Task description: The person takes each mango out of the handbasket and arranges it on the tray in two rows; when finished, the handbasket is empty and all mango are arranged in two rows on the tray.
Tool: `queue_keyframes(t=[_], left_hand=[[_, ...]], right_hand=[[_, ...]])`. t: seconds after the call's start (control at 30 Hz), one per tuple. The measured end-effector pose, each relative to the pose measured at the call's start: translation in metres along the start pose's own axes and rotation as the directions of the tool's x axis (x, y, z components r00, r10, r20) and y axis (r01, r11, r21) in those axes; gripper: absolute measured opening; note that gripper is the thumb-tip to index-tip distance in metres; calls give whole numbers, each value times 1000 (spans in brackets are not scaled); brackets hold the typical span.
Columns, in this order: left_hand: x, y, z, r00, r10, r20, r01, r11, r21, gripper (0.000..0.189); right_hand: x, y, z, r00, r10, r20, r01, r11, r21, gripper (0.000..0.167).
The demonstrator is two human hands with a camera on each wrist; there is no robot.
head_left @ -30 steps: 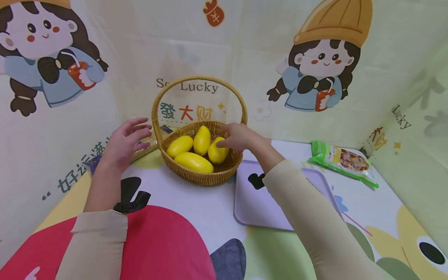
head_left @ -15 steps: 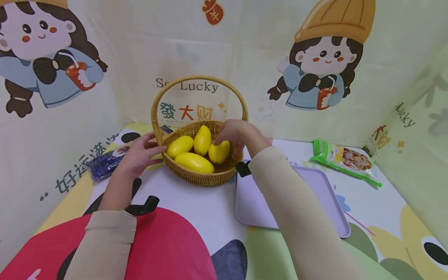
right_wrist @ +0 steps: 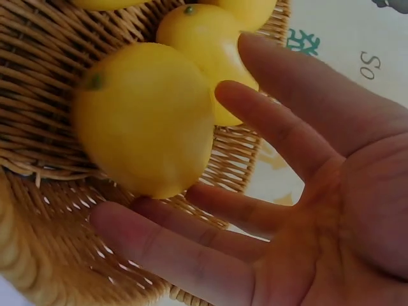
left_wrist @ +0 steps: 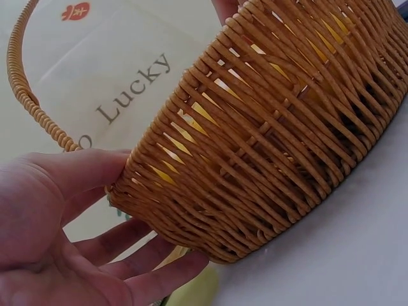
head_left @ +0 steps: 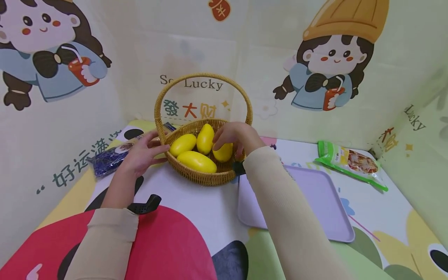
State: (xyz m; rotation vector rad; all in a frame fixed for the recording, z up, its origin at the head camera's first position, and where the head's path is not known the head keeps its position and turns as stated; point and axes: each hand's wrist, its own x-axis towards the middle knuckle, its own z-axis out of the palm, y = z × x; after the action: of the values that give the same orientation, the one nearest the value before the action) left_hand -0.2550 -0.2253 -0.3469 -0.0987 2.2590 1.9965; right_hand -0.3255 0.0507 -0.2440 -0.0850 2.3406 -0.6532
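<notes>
A wicker basket [head_left: 199, 179] with a tall arched handle [head_left: 249, 109] holds several yellow mangoes. My left hand [head_left: 141, 155] grips the basket's left end, thumb at the rim and fingers against the outer wall, as the left wrist view shows. Inside the right end, my right hand [head_left: 238, 134] reaches down over the rightmost mango [head_left: 224, 153]. Seen from the right wrist, its fingers are spread around that mango [right_wrist: 146, 121], some fingertips right at its skin. A second mango [head_left: 205, 139] stands tilted beside it, while another [head_left: 197, 161] lies along the front.
Right of the basket lies a lilac tray [head_left: 311, 198], partly under my right sleeve. A green food packet [head_left: 353, 159] is at the back right. Behind my left hand lies a dark blue packet [head_left: 110, 157]. A printed cloth wall [head_left: 259, 70] stands close behind the basket.
My left hand has moved right onto the basket's left end and grips it. The right hand has sunk lower around the rightmost mango. The view has shifted slightly.
</notes>
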Motion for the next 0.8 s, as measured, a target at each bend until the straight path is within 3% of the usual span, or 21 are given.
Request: queue_keyframes(t=[0.33,0.8], left_hand=[[-4,-5,3,1000,-1,-23,1,1000,-17,62],[-2,-1,3,1000,13,-25,-13,1000,1,67]], right_hand=[[15,1,0,1000,-19,2,19,1000,-24,44],[21,5,1,998,-39,-45,35,996,-87,43]])
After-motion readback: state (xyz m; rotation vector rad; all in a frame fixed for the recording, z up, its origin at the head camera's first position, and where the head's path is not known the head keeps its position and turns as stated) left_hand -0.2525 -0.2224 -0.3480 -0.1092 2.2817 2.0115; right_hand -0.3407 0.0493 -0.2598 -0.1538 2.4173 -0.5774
